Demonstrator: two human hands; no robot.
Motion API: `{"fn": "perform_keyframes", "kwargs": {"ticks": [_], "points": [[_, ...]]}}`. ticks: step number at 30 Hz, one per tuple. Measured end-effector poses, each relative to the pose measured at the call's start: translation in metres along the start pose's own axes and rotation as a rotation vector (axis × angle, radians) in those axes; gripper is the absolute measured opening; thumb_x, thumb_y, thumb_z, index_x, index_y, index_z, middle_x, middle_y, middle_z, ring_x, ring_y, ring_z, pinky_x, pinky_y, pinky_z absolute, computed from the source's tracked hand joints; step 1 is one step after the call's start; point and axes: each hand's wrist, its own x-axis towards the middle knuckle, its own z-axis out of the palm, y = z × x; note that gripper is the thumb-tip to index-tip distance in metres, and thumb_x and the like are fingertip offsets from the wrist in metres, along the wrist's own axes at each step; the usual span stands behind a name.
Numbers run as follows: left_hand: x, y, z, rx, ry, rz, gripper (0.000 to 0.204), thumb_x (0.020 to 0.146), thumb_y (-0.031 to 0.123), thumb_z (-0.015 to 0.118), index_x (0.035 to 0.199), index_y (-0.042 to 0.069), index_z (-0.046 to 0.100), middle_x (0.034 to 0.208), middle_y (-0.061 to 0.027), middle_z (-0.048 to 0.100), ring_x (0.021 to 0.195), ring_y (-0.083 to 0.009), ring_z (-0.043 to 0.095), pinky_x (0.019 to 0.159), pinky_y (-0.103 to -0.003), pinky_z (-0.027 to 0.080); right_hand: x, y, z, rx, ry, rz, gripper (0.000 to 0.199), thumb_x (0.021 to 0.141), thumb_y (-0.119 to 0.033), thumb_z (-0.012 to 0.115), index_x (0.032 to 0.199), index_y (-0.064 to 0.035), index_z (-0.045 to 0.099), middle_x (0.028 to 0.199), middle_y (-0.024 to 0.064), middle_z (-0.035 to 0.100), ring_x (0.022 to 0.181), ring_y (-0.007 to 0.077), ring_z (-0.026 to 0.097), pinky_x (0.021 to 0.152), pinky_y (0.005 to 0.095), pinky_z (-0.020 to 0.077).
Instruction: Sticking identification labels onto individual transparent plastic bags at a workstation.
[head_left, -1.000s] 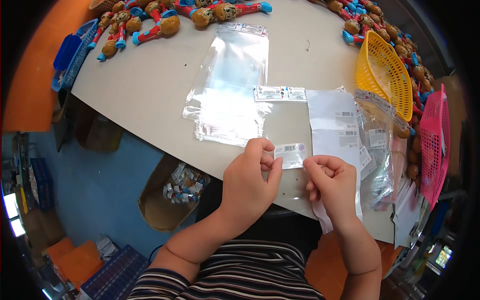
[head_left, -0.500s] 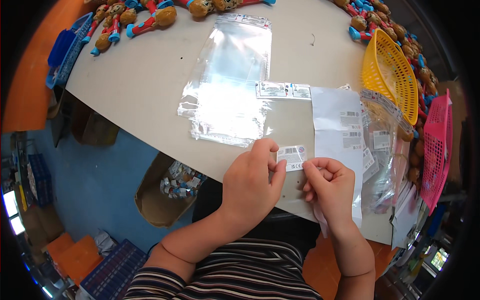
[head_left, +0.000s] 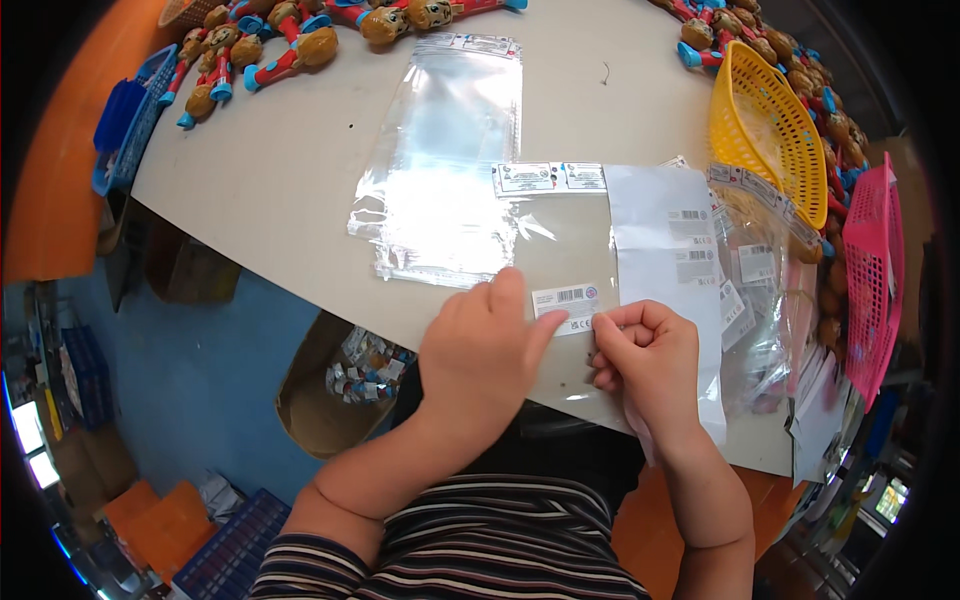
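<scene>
One white rectangular label (head_left: 577,306) stretches left to right; I see the right hand (head_left: 655,365) pinching its near-right corner, the left hand (head_left: 472,355) spread, thumb over its left end.

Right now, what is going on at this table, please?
A person's left hand extends its thumb over a small white rectangular label, and the right hand touches the label's lower right corner. The label lies over a clear plastic bag. A white paper sheet with printed labels lies to its right; more clear plastic bags lie beyond, to the left.
</scene>
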Motion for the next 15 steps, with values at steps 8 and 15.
{"fn": "perform_keyframes", "kwargs": {"ticks": [8, 15], "points": [[0.001, -0.027, -0.015, -0.121, -0.066, 0.356, 0.048, 0.078, 0.027, 0.079, 0.12, 0.01, 0.063, 0.124, -0.0126, 0.06, 0.116, -0.0372, 0.054, 0.097, -0.047, 0.042, 0.0, 0.004, 0.0, -0.008, -0.012, -0.064, 0.013, 0.089, -0.007, 0.069, 0.088, 0.0039, 0.061, 0.063, 0.0063, 0.063, 0.045, 0.0083, 0.055, 0.043, 0.0199, 0.0427], [-0.004, -0.03, -0.009, 0.142, -0.251, 0.427, 0.059, 0.085, 0.044, 0.067, 0.138, 0.019, 0.055, 0.15, -0.0044, 0.043, 0.139, -0.0384, 0.036, 0.11, -0.058, 0.029, -0.003, -0.002, 0.0, -0.113, 0.03, -0.075, 0.016, 0.087, -0.01, 0.071, 0.083, 0.0032, 0.062, 0.06, 0.0065, 0.062, 0.045, 0.0083, 0.055, 0.043, 0.0208, 0.0424]]}}
